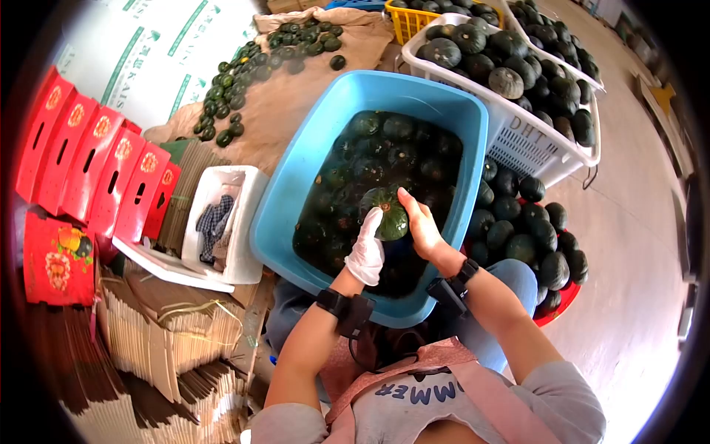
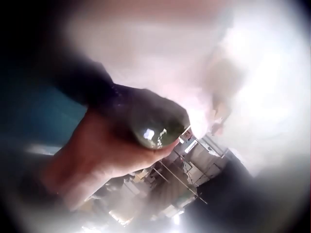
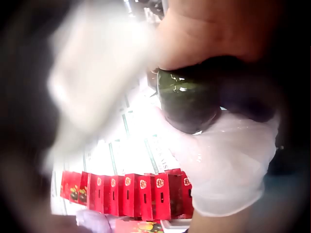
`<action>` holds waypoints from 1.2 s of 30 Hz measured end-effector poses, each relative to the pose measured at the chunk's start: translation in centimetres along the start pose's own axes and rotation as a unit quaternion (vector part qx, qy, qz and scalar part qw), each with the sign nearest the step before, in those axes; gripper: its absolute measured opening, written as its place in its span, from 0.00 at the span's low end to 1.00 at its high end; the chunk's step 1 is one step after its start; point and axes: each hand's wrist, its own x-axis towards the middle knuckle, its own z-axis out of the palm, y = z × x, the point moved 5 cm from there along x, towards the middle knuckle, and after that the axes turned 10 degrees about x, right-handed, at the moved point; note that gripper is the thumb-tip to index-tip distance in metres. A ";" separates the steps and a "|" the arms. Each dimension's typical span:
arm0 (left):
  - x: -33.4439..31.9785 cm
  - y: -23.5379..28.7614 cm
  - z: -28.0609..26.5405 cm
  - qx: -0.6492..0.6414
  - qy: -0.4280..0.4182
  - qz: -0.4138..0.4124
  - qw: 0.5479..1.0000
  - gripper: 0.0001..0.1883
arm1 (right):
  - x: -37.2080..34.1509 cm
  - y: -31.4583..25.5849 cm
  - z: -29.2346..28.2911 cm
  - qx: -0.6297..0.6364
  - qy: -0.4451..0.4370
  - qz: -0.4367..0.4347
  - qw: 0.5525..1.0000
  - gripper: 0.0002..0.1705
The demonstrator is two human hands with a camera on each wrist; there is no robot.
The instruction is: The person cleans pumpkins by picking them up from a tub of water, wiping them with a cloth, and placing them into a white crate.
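Observation:
A wet, dark green kabocha squash is held between both hands above the water of a blue tub. My left hand, in a thin white glove, grips its left side with the thumb on top. The bare right hand holds the opposite side. From the right wrist, the shiny squash sits between the bare palm and the gloved hand. Something dark blue shows below the squash, mostly hidden by the hands. Many more squashes lie in the tub's dark water.
White crates heaped with squashes stand behind the tub, and a red basin of them sits at right. Small squashes lie on brown cloth. To the left are a foam box, red cartons and stacked cardboard.

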 end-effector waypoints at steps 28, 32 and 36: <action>-0.5 -2.2 -1.5 0.150 0.020 0.011 0.988 0.11 | 1.6 1.3 0.7 -0.071 -0.047 0.254 0.964 0.43; 0.6 7.5 2.1 0.082 0.097 -0.180 0.975 0.22 | 6.1 4.6 -4.7 0.066 -0.030 0.283 0.956 0.44; 9.9 18.5 -2.7 -0.059 0.188 0.093 0.976 0.51 | 9.0 3.1 -5.9 -0.121 0.144 0.153 0.970 0.46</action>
